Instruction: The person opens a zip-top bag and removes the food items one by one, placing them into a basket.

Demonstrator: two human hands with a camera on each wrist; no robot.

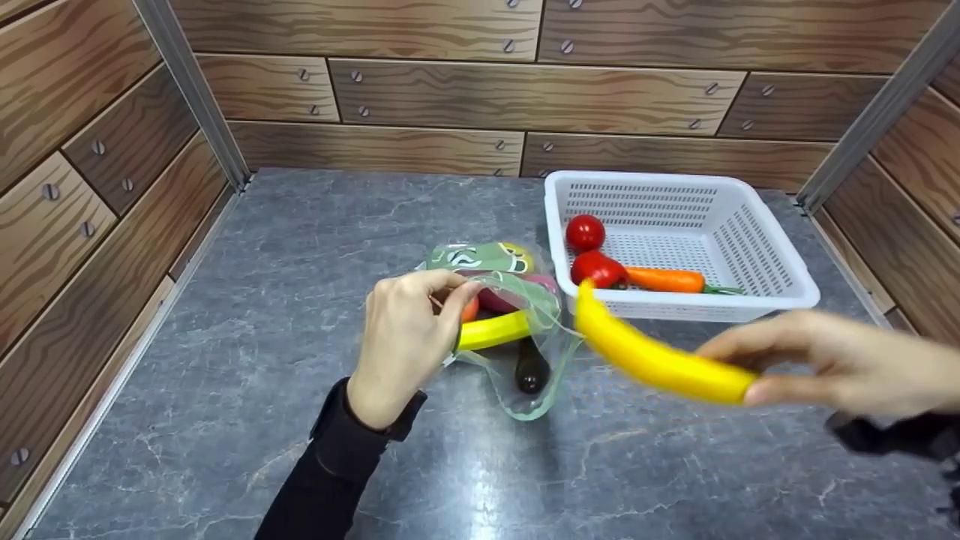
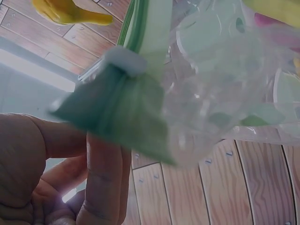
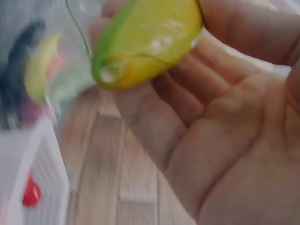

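My right hand (image 1: 840,364) holds a yellow banana (image 1: 652,364) by one end, thumb on one side and fingers on the other. Its stem end points left, beside the mouth of a clear plastic zip bag (image 1: 528,414) with green edging. My left hand (image 1: 405,330) pinches the bag's edge between thumb and fingers. Inside the bag lie another banana (image 1: 495,331), a dark eggplant (image 1: 532,369), a round orange-red item (image 1: 470,309) and something purple, partly covered by printed film. The left wrist view shows the bag's green zip edge (image 2: 136,28) and white slider (image 2: 124,60), blurred.
A white perforated basket (image 1: 806,289) stands at the back right. In it are a tomato (image 1: 585,232), a red pepper (image 1: 598,268) and a carrot (image 1: 664,280). Wood-patterned walls (image 1: 435,94) enclose the grey marbled table (image 1: 225,375) at the back and both sides.
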